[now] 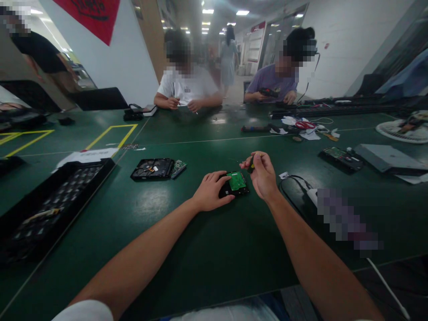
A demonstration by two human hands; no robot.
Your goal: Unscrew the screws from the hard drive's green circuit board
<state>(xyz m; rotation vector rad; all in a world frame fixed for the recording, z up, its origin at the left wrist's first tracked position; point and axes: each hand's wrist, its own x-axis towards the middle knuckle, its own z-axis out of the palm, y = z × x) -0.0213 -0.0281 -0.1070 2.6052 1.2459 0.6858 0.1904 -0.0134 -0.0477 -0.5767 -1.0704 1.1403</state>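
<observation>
A black hard drive with a green circuit board on top lies flat on the table in front of me. My left hand grips its left end, thumb along the near edge and fingers over the far edge and the board. Just right of the drive, my right hand is raised and closed round a small screwdriver with a dark and yellow handle. Its thin shaft seems to point left, above the drive and apart from it; the tip is too small to make out.
To the left are an opened drive case, a loose circuit board and a long black tray. At right lie another drive, a grey box and a cable. Two people sit across the green table.
</observation>
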